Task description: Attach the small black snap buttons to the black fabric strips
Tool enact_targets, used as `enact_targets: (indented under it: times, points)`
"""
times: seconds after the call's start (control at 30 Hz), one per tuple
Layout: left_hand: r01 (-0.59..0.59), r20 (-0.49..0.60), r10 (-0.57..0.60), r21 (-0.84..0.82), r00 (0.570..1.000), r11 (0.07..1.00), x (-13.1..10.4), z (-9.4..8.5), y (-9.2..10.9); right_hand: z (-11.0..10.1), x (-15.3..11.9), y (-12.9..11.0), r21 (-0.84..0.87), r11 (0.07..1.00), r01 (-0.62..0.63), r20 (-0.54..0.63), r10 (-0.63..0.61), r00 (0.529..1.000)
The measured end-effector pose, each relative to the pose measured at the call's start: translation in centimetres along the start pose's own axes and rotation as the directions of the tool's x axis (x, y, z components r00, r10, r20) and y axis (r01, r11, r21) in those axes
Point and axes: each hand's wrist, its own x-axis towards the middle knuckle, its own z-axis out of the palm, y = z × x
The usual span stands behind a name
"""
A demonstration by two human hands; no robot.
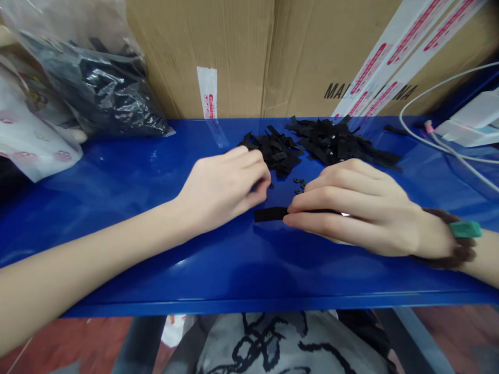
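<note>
My right hand (351,208) pinches a black fabric strip (270,214), whose left end sticks out past the fingertips just above the blue table (187,270). To its left, my left hand (234,182) is closed, thumb against curled fingers; whatever may be between them is hidden. Several small black rings (299,181) lie between the two hands, some partly covered by my right fingers. Behind the hands are two heaps of short black strips, a left heap (278,150) and a wider right heap (331,137).
A large cardboard box (234,52) stands along the back edge. At the back left sits a clear plastic bag (113,88) of black material, beside a white printed bag (35,124). A white cable (415,96) curves across the right, near a white object (475,119).
</note>
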Motion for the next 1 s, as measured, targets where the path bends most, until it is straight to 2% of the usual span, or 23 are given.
enact_targets:
  times: [0.07, 0.13, 0.27, 0.33, 0.6, 0.77, 0.9, 1.0]
  points:
    - [0.137, -0.071, -0.144, -0.098, 0.987, 0.986, 0.0, -0.1, -0.1, 0.4, 0.2, 0.2, -0.04, 0.998, 0.05, -0.052, -0.052, 0.997]
    - [0.171, -0.12, -0.193, -0.172, 0.974, 0.97, -0.1, -0.4, 0.1, 0.8, 0.3, 0.3, -0.064, 0.997, 0.047, -0.08, -0.052, 0.995]
    - [0.009, -0.098, -0.026, -0.172, 0.995, 0.985, -0.3, -0.7, 0.9, 1.2, 0.5, 0.5, -0.06, 0.998, -0.035, -0.111, 0.029, 0.993]
    - [-0.036, -0.097, 0.021, -0.153, 0.995, 0.988, -0.3, -0.7, 1.2, 1.3, 0.5, 0.5, -0.044, 0.997, -0.061, -0.121, 0.055, 0.991]
    - [-0.053, -0.149, 0.027, -0.173, 0.989, 0.984, -0.5, -0.4, 1.0, 2.1, 0.2, 0.5, 0.012, 0.981, -0.193, -0.164, 0.192, 0.968]
    - [-0.094, -0.167, 0.064, -0.182, 0.984, 0.979, -0.7, -0.4, 0.7, 2.1, 0.2, 0.4, 0.079, 0.959, -0.271, -0.135, 0.28, 0.951]
    - [-0.121, -0.127, 0.099, -0.177, 0.987, 0.977, -0.7, -0.2, 0.3, 2.1, 0.3, 0.6, 0.09, 0.959, -0.27, -0.11, 0.279, 0.954]
    - [-0.16, -0.085, 0.147, -0.173, 0.985, 0.972, -0.7, -0.1, 0.2, 2.3, 0.2, 0.8, 0.099, 0.977, -0.189, -0.087, 0.198, 0.976]
